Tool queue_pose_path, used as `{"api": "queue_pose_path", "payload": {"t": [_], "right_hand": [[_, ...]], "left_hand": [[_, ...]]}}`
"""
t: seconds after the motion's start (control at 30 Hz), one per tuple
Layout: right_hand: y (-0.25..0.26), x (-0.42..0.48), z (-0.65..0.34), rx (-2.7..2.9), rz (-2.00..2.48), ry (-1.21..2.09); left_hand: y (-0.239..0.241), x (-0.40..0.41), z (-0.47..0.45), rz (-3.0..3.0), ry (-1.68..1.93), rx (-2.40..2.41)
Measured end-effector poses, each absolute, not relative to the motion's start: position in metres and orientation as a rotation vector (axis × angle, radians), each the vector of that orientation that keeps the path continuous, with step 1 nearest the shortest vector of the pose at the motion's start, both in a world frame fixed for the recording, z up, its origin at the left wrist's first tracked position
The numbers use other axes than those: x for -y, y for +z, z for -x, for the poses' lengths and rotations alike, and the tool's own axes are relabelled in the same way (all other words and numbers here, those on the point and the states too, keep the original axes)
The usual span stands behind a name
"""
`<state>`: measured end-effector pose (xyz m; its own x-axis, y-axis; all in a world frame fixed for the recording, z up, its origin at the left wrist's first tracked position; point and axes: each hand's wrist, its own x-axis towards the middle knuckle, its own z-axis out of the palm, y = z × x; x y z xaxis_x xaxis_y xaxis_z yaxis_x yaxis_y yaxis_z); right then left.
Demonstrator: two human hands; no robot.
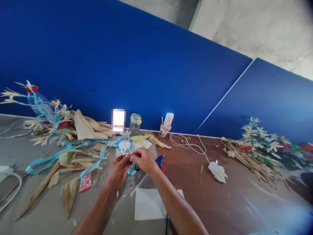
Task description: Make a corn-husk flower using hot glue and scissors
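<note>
In the middle of the head view my left hand and my right hand meet, fingertips pinched close together. A small pale strip shows at the fingertips of both; its exact kind is too small to tell. Just beyond them is a roll of light-blue ribbon, with a pale flower-like tip standing behind it. More light-blue ribbon trails across the table to the left. Dried corn husks lie left of my left hand. A dark-blue object is partly hidden beyond my right forearm.
White paper lies under my right forearm. A glass jar, a paper cup and a white cable are at the back. Husk flowers on blue stems stand left, white flowers right. Crumpled tissue and a red packet lie nearby.
</note>
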<state>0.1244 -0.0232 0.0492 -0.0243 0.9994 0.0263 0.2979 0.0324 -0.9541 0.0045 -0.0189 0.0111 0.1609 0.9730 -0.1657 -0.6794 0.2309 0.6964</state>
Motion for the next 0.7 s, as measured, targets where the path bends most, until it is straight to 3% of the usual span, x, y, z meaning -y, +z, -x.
{"api": "queue_pose_path", "payload": {"t": [0.33, 0.7], "right_hand": [[0.053, 0.026, -0.132, 1.422, 1.454, 1.003], [0.065, 0.033, -0.136, 1.671, 1.59, 0.9]], "left_hand": [[0.022, 0.023, -0.007, -0.537, 1.257, -0.813], [0.028, 0.026, -0.007, -1.044, 1.228, -0.996]]}}
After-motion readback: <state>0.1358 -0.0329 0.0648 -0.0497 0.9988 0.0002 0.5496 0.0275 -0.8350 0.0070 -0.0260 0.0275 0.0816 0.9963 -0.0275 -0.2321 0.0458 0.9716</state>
